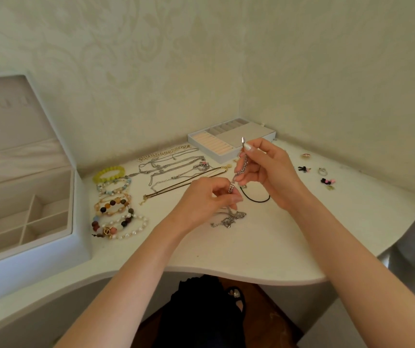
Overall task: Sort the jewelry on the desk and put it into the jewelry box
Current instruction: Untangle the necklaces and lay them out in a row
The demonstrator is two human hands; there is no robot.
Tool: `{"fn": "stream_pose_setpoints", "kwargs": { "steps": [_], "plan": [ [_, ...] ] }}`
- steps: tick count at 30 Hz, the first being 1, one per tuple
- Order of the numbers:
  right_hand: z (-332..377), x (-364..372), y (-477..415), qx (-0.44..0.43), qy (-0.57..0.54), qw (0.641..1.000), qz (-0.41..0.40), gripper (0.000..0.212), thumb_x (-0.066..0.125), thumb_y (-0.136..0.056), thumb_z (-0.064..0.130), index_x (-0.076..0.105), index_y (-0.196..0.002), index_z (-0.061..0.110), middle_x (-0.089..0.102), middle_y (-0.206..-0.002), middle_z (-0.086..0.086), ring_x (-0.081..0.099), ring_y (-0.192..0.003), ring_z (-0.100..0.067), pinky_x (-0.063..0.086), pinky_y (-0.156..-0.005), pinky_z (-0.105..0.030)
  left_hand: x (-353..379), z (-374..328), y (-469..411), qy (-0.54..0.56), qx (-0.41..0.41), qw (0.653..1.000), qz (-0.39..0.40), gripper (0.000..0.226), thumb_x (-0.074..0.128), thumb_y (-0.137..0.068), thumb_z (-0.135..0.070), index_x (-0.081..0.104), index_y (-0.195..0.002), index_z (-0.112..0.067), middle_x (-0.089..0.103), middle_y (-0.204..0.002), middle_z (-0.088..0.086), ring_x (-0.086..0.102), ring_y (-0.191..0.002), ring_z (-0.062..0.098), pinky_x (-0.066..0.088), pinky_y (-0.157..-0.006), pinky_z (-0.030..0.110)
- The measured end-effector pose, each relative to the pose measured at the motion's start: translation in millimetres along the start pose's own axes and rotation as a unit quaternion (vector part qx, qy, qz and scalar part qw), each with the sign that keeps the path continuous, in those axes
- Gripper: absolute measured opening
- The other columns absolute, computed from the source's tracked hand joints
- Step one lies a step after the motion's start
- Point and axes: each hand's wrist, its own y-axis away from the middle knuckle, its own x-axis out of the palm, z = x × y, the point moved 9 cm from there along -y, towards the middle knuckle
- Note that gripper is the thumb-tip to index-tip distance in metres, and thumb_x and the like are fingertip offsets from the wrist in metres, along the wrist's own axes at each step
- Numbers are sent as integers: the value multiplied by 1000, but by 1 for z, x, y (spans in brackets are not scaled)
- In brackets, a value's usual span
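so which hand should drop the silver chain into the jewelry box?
Left, probably. The left hand pinches the chain's lower end and sits nearer the open jewelry box at the desk's left. The right hand would have to cross over.

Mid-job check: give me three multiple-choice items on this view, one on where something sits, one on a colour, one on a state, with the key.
1. Where does the row of beaded bracelets lie?
A. Inside the ring tray
B. On the desk, between the jewelry box and the chains
C. On the floor

2. What colour is the farthest bracelet in that row?
A. Yellow-green
B. Red
C. Black

3. What state is the jewelry box in?
A. Lid shut
B. Lid up, compartments showing
C. Turned upside down

Key: 1 B, the row lies just right of the box and left of the laid-out chains. 2 A, its beads are plainly yellow-green. 3 B, the lid stands raised and the dividers show.
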Motion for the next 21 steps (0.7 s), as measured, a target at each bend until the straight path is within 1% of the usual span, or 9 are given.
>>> {"fn": "stream_pose_setpoints", "kwargs": {
  "steps": [3, 4, 7, 9, 10, 12, 15, 18, 21],
  "plan": [
    [0, -10, -1, -10, 30, 999, -43, 15, 51, -96, 17, 55, -94, 2, 61, -58, -4, 52, -44, -16, 42, -44, -23, -8, 2, 0, 14, -13, 1000, -16, 9, 68, -83, -18, 74, -85, -11, 72, -71, 2, 65, -76, 24, 49, -71, 34],
    [-1, -13, -1, -10, 40, 998, -55, 16, 51, -96, 17, 56, -96, 1, 59, -56, -2, 49, -42, -15, 39, -43, -22, -10, 3, 1, 18, -18, 1000, -18, 9, 68, -83, -17, 74, -85, -11, 72, -71, 4, 65, -76, 25, 51, -72, 36],
    [-2, -18, -1, -10, 51, 995, -81, 16, 53, -95, 17, 57, -93, 1, 57, -53, -1, 45, -40, -14, 35, -41, -21, -12, 2, 1, 32, -22, 999, -13, 5, 72, -79, -16, 73, -74, -15, 69, -63, 2, 62, -60, 11, 52, -68, 30],
    [-1, -21, -1, -8, 48, 994, -101, 14, 55, -95, 17, 57, -85, 8, 57, -53, -1, 44, -40, -13, 33, -42, -20, -14, 3, 1, 37, -27, 999, -15, 10, 75, -77, -19, 70, -68, -20, 65, -55, -4, 56, -52, 3, 47, -61, 21],
    [-1, -23, 0, -6, 44, 993, -110, 14, 55, -94, 18, 57, -82, 11, 57, -53, -1, 43, -40, -13, 33, -43, -20, -15, 3, 1, 34, -28, 999, -16, 11, 75, -76, -20, 69, -67, -21, 64, -54, -6, 54, -50, 1, 46, -61, 19],
    [0, -27, 1, -2, 38, 991, -128, 14, 56, -94, 20, 57, -82, 13, 56, -52, 1, 43, -40, -12, 33, -44, -21, -17, 4, 1, 24, -25, 999, -9, 9, 73, -78, -19, 69, -70, -22, 65, -56, -8, 56, -53, -1, 45, -63, 17],
    [1, -33, 2, -2, 22, 987, -156, 13, 56, -94, 21, 56, -86, 11, 53, -49, 2, 40, -39, -11, 32, -40, -19, -18, 6, 2, 8, -24, 1000, 6, 5, 69, -82, -16, 72, -79, -18, 68, -62, -10, 59, -60, -6, 41, -65, 6],
    [0, -37, 2, -3, 30, 984, -173, 13, 55, -95, 21, 57, -86, 12, 49, -45, 5, 33, -39, -9, 24, -40, -20, -26, 10, 2, -14, -31, 999, -14, 8, 67, -84, -24, 73, -82, -20, 67, -61, -10, 61, -66, 0, 42, -69, 9],
    [0, -37, 1, -11, 50, 984, -169, 15, 53, -95, 19, 56, -83, 12, 37, -38, 5, 22, -36, -10, 14, -48, -32, -35, 12, 3, -19, -37, 998, -36, 12, 65, -85, -27, 74, -81, -19, 61, -55, -11, 57, -59, 0, 40, -61, 7]
  ]
}}
